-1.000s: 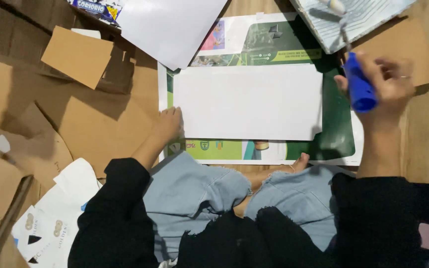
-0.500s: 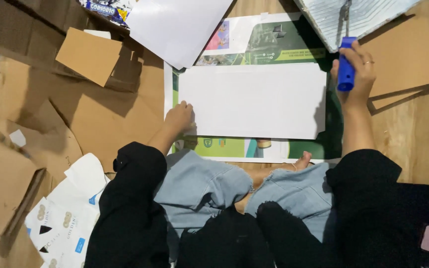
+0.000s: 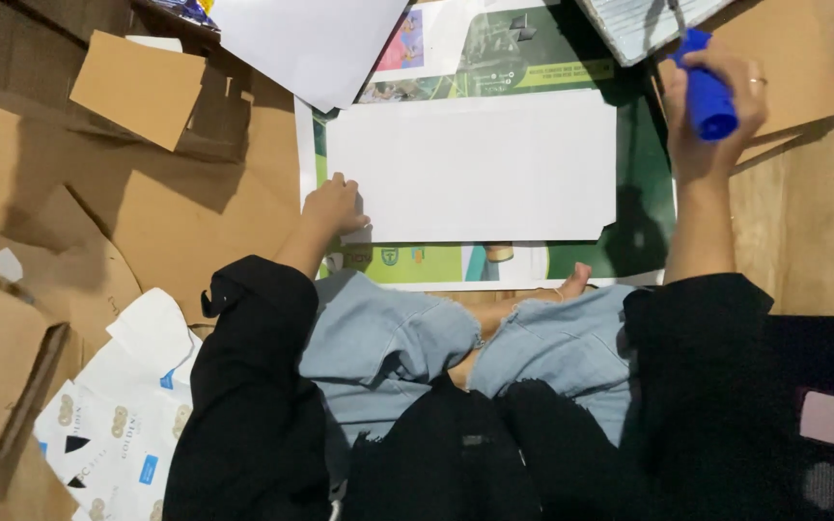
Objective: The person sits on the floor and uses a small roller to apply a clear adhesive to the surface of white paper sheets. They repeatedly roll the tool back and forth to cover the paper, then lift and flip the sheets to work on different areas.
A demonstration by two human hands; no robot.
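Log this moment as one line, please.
left hand: pressing white sheet | right hand: gripping blue tool | sheet on green poster

A green printed poster (image 3: 629, 183) lies under my blank white card (image 3: 475, 164), and flattened white cartons with gold and blue marks (image 3: 118, 425) sit by my left knee.

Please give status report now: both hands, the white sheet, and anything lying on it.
Left hand pressing the white sheet at its left edge. Right hand raised, gripping blue tube. Sheet flat on green poster; nothing on it.
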